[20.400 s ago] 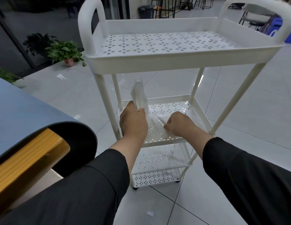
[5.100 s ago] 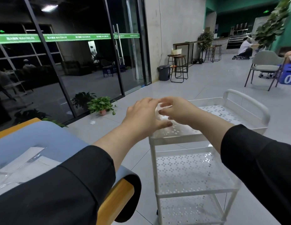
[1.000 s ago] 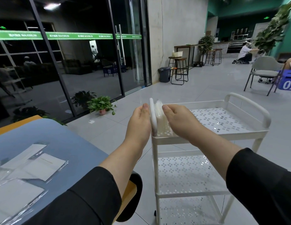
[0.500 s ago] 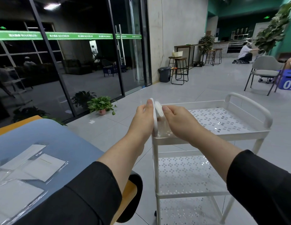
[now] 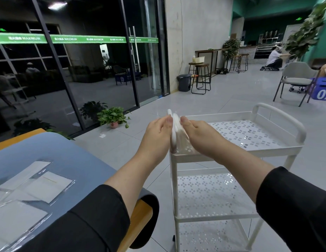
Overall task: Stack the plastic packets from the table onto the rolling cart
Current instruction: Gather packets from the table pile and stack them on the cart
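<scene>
A bundle of clear plastic packets (image 5: 180, 138) stands on edge at the near left end of the white rolling cart's top tray (image 5: 237, 153), leaning against the cart's left handle (image 5: 170, 112). My left hand (image 5: 155, 136) is on the outer side of that handle, with its thumb up at the bundle's top edge. My right hand (image 5: 197, 135) grips the bundle from the inner side, thumb on top. Where the fingers of both hands lie is hidden. More packets (image 5: 40, 184) lie flat on the blue table (image 5: 82, 159) at the lower left.
The cart has two lower perforated shelves (image 5: 211, 195) under the top tray and a second handle (image 5: 286, 119) at its far end. A potted plant (image 5: 114, 117) stands by the glass wall. Stools, a bin and a grey chair (image 5: 297, 79) stand further off on the tiled floor.
My left thumb has risen from the side of the handle to the top edge of the bundle. The right hand has stayed on the packets, and the cart has not moved.
</scene>
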`<state>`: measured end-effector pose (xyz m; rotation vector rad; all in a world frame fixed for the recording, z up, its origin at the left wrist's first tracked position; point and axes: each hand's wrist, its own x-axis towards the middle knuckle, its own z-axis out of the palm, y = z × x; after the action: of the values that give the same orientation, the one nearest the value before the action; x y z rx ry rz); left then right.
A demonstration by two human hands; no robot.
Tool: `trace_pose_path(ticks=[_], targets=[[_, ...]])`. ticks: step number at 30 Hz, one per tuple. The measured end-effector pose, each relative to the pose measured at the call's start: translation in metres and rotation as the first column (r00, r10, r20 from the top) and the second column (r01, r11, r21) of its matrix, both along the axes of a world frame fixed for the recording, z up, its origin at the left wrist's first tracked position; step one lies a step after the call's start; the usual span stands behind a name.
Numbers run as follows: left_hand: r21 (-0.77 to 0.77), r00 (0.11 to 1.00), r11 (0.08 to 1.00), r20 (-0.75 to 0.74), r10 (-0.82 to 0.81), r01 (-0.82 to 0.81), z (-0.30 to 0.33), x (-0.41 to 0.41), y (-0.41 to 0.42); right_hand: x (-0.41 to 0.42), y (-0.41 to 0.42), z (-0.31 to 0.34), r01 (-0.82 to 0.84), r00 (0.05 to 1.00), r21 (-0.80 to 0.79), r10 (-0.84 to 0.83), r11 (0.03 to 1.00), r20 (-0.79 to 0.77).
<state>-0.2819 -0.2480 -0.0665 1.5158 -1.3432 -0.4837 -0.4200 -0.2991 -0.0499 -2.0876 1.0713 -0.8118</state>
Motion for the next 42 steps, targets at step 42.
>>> trace_pose_path(ticks=[42], targets=[[-0.161, 0.845, 0.919, 0.361, 0.394, -0.359, 0.07, 0.054, 0.122, 0.041, 0.088, 0.063, -0.076, 0.95, -0.302, 0.161, 0.95, 0.268]])
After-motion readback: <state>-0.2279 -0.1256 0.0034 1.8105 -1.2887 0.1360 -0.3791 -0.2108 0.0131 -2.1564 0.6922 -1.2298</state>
